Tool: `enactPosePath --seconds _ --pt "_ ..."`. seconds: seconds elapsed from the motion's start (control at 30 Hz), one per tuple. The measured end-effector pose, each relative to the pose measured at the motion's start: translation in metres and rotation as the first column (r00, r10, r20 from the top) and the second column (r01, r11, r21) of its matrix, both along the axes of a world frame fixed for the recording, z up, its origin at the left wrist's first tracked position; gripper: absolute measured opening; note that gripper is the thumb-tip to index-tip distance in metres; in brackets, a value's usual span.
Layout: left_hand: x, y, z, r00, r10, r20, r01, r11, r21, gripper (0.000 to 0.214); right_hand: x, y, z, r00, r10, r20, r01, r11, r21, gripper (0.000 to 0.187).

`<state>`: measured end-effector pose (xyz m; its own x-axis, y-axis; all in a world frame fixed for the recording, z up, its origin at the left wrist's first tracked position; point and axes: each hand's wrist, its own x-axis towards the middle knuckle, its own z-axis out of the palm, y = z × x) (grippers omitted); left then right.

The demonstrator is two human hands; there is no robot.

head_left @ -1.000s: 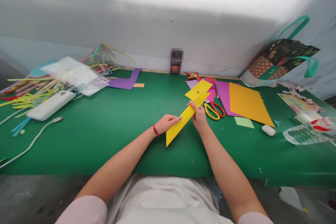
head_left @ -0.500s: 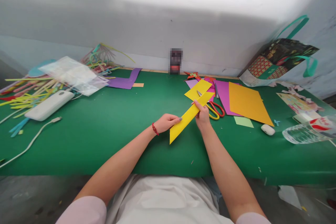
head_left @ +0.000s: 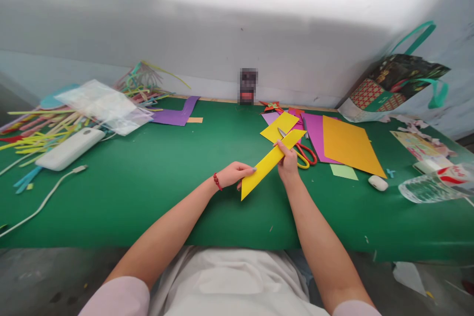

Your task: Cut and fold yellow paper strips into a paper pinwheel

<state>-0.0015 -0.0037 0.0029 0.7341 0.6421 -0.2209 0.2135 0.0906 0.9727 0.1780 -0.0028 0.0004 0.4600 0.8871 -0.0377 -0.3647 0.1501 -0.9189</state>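
A long strip of yellow paper [head_left: 264, 168] slants up to the right above the green table. My left hand [head_left: 237, 173], with a red bracelet at the wrist, pinches its left edge near the lower end. Higher up, my right hand [head_left: 288, 162] grips the right edge, thumb on top. Just behind the strip lie scissors [head_left: 308, 154] with red and yellow handles, their blades partly hidden by it. Another yellow paper piece [head_left: 278, 126] rests flat beyond the strip.
Orange paper [head_left: 350, 145] and magenta paper [head_left: 314, 133] lie right. A water bottle [head_left: 433, 186], white case [head_left: 378, 182] and gift bag [head_left: 385, 94] stand farther right. At left are a white power bank [head_left: 70, 148], cable [head_left: 48, 202], many-coloured strips [head_left: 48, 131] and purple paper [head_left: 170, 116].
The yellow strip has shifted slightly to the right and up, together with my right hand. Fingertips of my left hand now show below the strip's left edge.
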Motion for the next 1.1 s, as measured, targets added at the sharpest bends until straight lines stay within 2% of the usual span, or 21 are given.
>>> enactPosePath --seconds 0.3,0.43,0.63,0.77,0.93,1.0,1.1 --pt "-0.003 0.001 -0.001 0.997 -0.012 0.079 0.017 0.998 -0.064 0.045 -0.003 -0.004 0.004 0.998 0.053 -0.015 -0.053 0.999 0.005 0.025" --pt "0.0 0.0 -0.003 0.996 0.031 0.079 -0.023 0.995 -0.099 0.044 -0.006 -0.003 0.003 0.998 0.063 -0.011 -0.064 0.998 -0.027 0.026" --pt "0.002 -0.001 -0.001 0.997 -0.047 0.06 0.053 0.994 -0.097 0.064 -0.02 -0.007 0.002 0.982 0.191 0.009 -0.189 0.978 -0.083 0.03" --pt "0.0 0.0 -0.003 0.999 -0.029 0.021 0.032 0.992 -0.123 0.058 -0.024 -0.009 0.0 0.978 0.209 0.023 -0.205 0.974 -0.098 0.031" --pt "0.001 0.001 -0.006 0.999 0.047 -0.016 -0.049 0.991 -0.121 0.05 -0.024 -0.008 0.0 0.971 0.238 0.033 -0.233 0.966 -0.112 0.034" --pt "0.002 0.001 -0.007 0.997 0.078 -0.011 -0.079 0.992 -0.102 0.05 -0.026 -0.01 -0.001 0.941 0.334 0.057 -0.326 0.937 -0.124 0.036" --pt "0.002 0.004 -0.01 0.991 0.131 0.016 -0.129 0.988 -0.086 0.048 -0.032 -0.014 -0.004 0.825 0.55 0.13 -0.529 0.833 -0.165 0.041"
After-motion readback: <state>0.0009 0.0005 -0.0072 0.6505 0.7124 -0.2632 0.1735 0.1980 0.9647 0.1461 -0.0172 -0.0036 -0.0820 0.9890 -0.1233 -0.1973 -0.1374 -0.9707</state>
